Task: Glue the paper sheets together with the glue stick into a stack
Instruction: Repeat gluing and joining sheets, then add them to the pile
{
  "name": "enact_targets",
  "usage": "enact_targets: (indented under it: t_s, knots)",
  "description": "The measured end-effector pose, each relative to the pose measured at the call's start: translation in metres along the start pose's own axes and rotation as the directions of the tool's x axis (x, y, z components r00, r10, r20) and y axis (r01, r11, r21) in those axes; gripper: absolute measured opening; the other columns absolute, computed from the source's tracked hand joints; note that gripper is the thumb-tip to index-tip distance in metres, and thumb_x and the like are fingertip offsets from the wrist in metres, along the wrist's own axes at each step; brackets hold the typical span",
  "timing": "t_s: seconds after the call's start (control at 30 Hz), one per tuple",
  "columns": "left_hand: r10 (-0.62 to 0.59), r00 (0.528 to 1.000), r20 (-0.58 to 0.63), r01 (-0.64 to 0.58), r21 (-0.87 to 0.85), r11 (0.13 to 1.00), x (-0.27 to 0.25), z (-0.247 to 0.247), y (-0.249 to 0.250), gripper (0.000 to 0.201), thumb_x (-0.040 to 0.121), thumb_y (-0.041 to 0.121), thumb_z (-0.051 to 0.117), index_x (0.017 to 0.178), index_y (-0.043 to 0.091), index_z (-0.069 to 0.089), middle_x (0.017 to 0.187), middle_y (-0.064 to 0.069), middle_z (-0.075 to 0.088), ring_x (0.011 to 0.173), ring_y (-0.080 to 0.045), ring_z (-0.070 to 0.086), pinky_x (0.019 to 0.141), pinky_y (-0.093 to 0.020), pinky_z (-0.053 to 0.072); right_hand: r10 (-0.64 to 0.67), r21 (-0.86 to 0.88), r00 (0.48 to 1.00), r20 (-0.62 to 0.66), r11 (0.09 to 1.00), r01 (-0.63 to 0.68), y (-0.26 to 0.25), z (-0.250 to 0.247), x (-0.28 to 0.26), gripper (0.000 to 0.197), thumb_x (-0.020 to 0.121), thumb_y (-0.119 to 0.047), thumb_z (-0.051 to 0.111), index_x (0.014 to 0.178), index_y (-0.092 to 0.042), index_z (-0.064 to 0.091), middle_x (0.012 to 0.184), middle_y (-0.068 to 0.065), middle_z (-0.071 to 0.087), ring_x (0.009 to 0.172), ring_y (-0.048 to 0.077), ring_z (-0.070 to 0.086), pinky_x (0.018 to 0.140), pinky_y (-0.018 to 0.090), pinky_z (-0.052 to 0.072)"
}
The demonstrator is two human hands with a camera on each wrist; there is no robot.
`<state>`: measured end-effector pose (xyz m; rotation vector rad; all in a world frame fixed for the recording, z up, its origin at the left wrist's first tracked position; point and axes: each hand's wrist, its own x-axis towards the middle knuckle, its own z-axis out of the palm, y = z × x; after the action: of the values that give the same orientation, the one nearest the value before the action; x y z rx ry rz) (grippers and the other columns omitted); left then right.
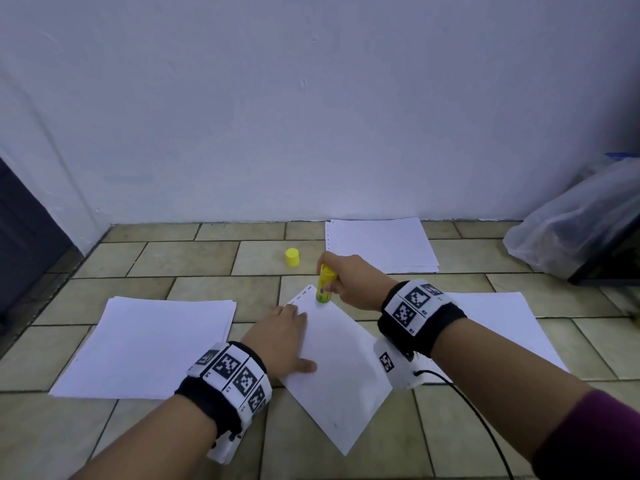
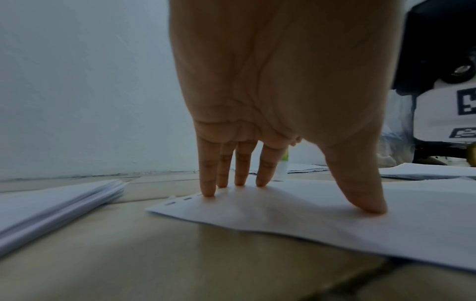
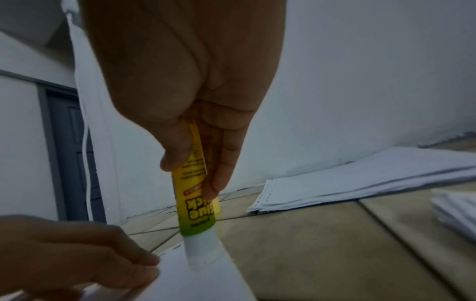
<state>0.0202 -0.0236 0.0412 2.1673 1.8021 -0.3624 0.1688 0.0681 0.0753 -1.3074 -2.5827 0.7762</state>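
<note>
Paper lies on the tiled floor in four places: three piles and one separate sheet. One pile sits at the left, one pile with a perforated edge lies against the wall, and a third pile shows at the right, partly hidden by the right forearm. The single sheet, turned at an angle, lies between the left and right piles, with a punched strip along its far edge.

One glue stick, yellow with a green band, stands nearly upright, its white tip pressed on the far corner of the single sheet. One yellow cap stands on the floor beyond it, apart from the stick and just left of the far pile.

The right hand has its fingers and thumb curled round the upper barrel of the glue stick. The left hand is spread flat, its straight fingers and thumb pressing the single sheet down near the punched edge, close beside the glue tip.

Both wrists carry black bands with square printed markers. One clear plastic bag slumps at the far right by the wall; what it holds cannot be made out. A dark door stands at the left.
</note>
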Motion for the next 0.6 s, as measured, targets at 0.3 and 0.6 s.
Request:
enact_targets:
  t_s: [0.3, 0.6]
  knots:
    - [0.014, 1.000, 0.012, -0.014, -0.046, 0.999, -0.001, 0.001, -0.004, 0.088, 0.084, 0.061, 0.058, 0.148, 0.013, 0.022, 0.153, -0.007, 0.021, 0.141, -0.021, 0.022, 0.112, -0.033, 0.028, -0.037, -0.099, 0.980, 0.198, 0.993, 0.058, 0.026, -0.023, -0.056, 0.022, 0.092, -0.018, 0.059, 0.113, -0.017, 0.052, 0.085, -0.003, 0.057, 0.073, 0.013, 0.052, 0.067, 0.025, 0.043]
    - [-0.014, 1.000, -0.004, 0.014, -0.044, 0.999, 0.001, 0.003, -0.004, 0.077, 0.088, 0.056, 0.056, 0.147, 0.018, 0.026, 0.150, -0.002, 0.025, 0.138, -0.019, 0.026, 0.107, -0.034, 0.035, -0.020, -0.050, 0.942, 0.336, 0.998, 0.039, 0.046, -0.035, -0.080, 0.017, 0.091, -0.019, 0.063, 0.105, -0.019, 0.054, 0.081, 0.000, 0.067, 0.073, 0.015, 0.063, 0.071, 0.027, 0.051]
